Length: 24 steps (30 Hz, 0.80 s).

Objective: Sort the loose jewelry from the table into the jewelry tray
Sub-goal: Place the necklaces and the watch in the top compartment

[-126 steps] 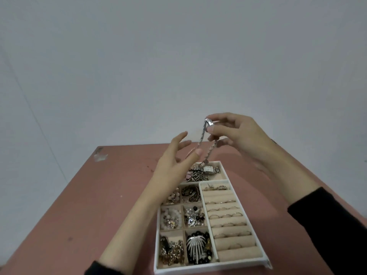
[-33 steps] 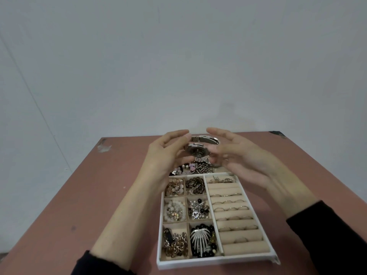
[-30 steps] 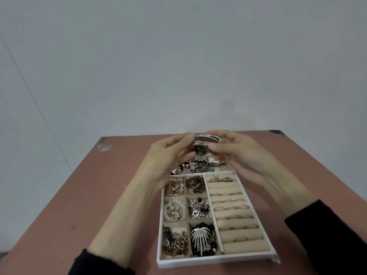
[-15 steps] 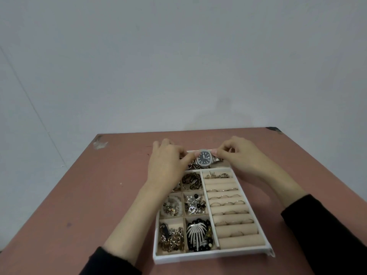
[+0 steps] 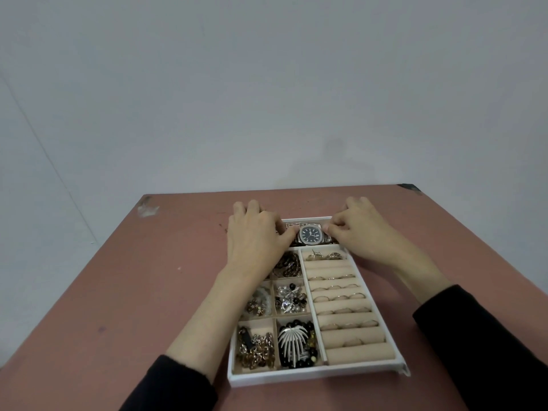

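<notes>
Wristwatch (image 5: 310, 234), steel case and dark dial, lies face up in the far compartment of the white jewelry tray (image 5: 311, 377), which sits on the reddish table (image 5: 118, 292). Dial lettering too small to read. Right hand (image 5: 363, 229) is at the watch's right side, fingers curled, thumb and forefinger pinching the bracelet. Left hand (image 5: 255, 237) is at its left side, thumb tip touching the case. Its fingers possibly grip the bracelet; the hand covers them, cannot tell. Rings (image 5: 333, 298) sit between the beige rolls (image 5: 355, 354); gold chains (image 5: 258, 353) fill the near-left compartment.
</notes>
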{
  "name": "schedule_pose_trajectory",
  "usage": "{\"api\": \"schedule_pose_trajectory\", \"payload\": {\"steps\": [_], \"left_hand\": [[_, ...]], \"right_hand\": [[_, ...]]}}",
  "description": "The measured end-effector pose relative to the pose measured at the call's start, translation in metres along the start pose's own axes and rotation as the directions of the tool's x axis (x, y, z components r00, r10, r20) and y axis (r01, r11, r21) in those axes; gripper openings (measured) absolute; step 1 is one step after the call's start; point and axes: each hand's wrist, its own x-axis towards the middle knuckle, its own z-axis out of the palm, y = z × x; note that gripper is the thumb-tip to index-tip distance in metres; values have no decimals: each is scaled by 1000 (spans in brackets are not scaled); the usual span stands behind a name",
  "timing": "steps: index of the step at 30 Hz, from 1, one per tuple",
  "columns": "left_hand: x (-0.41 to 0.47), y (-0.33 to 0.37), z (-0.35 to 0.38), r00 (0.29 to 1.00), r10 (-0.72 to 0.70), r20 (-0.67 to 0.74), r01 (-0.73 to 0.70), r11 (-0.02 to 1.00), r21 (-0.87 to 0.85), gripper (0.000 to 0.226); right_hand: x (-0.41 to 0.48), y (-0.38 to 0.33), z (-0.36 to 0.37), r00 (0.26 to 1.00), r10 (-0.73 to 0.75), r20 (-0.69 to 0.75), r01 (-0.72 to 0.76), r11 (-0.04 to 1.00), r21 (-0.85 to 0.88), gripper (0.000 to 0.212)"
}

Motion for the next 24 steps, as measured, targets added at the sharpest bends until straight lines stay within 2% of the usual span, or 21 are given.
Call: {"api": "schedule_pose_trajectory", "payload": {"steps": [5, 7, 10, 12, 14, 16, 19, 24], "left_hand": [[3, -3, 0, 999, 11, -30, -12, 999, -32, 33], [4, -4, -1, 1000, 25, -12, -26, 998, -49, 33], [17, -7, -6, 997, 72, 40, -66, 989, -134, 28], [30, -9, -11, 983, 121, 139, -97, 981, -165, 25], [40, -10, -17, 943, 157, 293, -116, 981, -155, 23], [47, -9, -18, 904, 189, 384, -152, 981, -124, 21], [52, -9, -16, 908, 198, 369, -193, 980, -51, 16], [48, -20, -17, 959, 123, 256, -148, 986, 82, 17]], "right_hand": [[2, 2, 3, 1000, 8, -26, -6, 997, 76, 5], [2, 1, 3, 999, 9, -54, -4, 995, 101, 2], [0, 0, -1, 984, 39, -176, -3, 980, 198, 3], [-1, 0, -4, 968, 81, -239, -17, 966, 258, 7], [-2, 0, -5, 959, 110, -263, -30, 957, 288, 10], [-2, 1, -6, 956, 120, -268, -34, 951, 307, 11], [-2, 1, -6, 954, 133, -269, -32, 937, 349, 10], [-5, 6, -14, 949, 173, -263, -44, 900, 434, 8]]}}
